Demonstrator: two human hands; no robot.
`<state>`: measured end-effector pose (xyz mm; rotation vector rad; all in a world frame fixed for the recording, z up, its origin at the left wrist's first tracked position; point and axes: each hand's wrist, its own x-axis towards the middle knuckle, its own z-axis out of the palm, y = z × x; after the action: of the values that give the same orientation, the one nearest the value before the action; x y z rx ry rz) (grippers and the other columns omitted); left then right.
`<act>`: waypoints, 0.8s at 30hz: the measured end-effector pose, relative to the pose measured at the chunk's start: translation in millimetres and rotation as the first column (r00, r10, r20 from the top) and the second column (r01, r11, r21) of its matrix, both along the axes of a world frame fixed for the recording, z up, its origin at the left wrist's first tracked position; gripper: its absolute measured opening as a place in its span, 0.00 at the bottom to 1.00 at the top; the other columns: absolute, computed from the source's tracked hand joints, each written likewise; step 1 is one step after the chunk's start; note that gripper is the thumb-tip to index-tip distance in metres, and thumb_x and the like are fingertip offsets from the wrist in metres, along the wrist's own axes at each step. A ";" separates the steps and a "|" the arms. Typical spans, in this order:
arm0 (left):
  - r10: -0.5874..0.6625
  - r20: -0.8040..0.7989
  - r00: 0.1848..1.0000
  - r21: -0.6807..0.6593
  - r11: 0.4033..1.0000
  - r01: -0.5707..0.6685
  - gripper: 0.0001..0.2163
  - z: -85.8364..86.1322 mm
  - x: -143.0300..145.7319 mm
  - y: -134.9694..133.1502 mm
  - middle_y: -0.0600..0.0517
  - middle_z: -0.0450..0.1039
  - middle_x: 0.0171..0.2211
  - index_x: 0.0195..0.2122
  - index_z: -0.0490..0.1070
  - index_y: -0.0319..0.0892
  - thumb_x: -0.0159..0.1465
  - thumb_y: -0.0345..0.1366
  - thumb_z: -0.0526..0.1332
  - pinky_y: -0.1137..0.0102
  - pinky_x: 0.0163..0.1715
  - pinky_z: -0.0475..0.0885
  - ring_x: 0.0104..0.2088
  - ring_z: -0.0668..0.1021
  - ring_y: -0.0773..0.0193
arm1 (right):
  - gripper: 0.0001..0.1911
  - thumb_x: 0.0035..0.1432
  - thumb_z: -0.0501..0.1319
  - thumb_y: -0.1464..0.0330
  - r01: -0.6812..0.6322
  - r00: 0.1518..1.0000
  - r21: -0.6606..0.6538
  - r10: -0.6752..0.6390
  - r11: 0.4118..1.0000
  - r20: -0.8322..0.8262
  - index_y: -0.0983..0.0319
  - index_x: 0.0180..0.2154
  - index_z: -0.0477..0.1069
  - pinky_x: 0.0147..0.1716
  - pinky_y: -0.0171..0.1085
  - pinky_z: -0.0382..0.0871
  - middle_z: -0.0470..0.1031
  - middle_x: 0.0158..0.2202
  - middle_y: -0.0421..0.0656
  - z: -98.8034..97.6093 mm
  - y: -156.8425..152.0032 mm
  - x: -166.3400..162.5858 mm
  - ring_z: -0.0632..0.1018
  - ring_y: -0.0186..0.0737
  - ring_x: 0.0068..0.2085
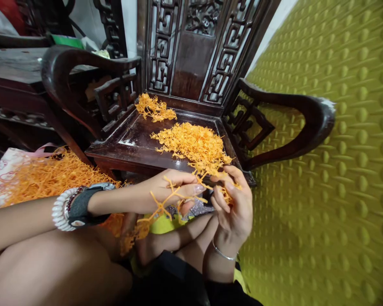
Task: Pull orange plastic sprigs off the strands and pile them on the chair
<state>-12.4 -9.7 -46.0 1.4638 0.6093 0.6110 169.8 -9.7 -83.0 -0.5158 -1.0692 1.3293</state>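
Left hand: The left hand [175, 187] was pinched, thumb against fingers, on a knotted orange strand.
Dangling strand: The knotted orange strand [160, 206] trailed down and to the left from that pinch, its lower end blurred.
Right hand: The right hand [238, 204] was curled around a small orange bundle [225, 196], just beside the left thumb.
Larger pile: Just beyond both hands, a heap of short, curly pieces [193, 142] lay on the wooden seat [130, 155].
Smaller pile: Farther from the hands, behind and left of that heap, a separate clump [155, 108] lay near the seat's back corner.
Pale bag: Left of the left hand, past the forearm, a mass of long orange strands [57, 172] lay in or on a pale bag [8, 161]; which, could not be told.
Progress: Work looked well under way; the two seat piles seemed handled, the long strands by the bag seemed left, and the held pieces were unfinished.
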 end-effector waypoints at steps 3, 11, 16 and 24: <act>0.017 -0.123 0.992 0.095 0.995 -0.005 0.16 3.5 -7.5 1.1 0.56 0.65 0.20 0.24 0.63 0.38 0.67 0.41 0.52 0.75 0.25 0.61 0.22 0.66 0.73 | 0.07 0.60 0.58 0.69 -0.024 0.996 -0.013 0.025 1.000 0.086 0.57 0.39 0.74 0.14 0.26 0.44 0.57 0.21 0.32 2.4 7.2 -3.4 0.49 0.22 0.16; 0.127 -0.474 0.871 0.448 0.887 0.114 0.16 4.0 -17.1 6.6 0.57 0.63 0.23 0.28 0.65 0.39 0.68 0.44 0.49 0.74 0.24 0.54 0.23 0.63 0.72 | 0.29 0.57 0.51 0.43 -0.056 0.938 -0.062 0.074 0.997 0.339 0.59 0.38 0.76 0.17 0.32 0.49 0.57 0.19 0.36 -4.8 9.5 -7.1 0.57 0.29 0.19; 0.097 -0.610 0.787 0.437 0.869 0.232 0.16 3.5 -17.7 5.3 0.57 0.63 0.20 0.29 0.66 0.39 0.68 0.41 0.47 0.74 0.21 0.53 0.20 0.63 0.72 | 0.15 0.55 0.64 0.56 -0.055 0.892 -0.034 0.065 0.998 0.447 0.61 0.29 0.73 0.15 0.28 0.48 0.61 0.18 0.35 -8.6 8.2 -14.0 0.56 0.25 0.18; -0.116 -0.405 0.907 0.459 0.832 0.311 0.06 17.3 -10.6 -12.9 0.56 0.67 0.27 0.36 0.66 0.41 0.67 0.35 0.52 0.75 0.23 0.58 0.22 0.63 0.72 | 0.18 0.64 0.55 0.63 -0.577 0.769 -0.052 0.520 0.815 -0.372 0.61 0.23 0.58 0.06 0.22 0.37 0.47 0.18 0.29 -4.8 -12.1 -12.2 0.40 0.19 0.12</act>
<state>-23.0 -22.6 -28.6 2.1565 0.5702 0.3290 157.6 -21.8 -87.8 -0.0622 -0.8462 1.9622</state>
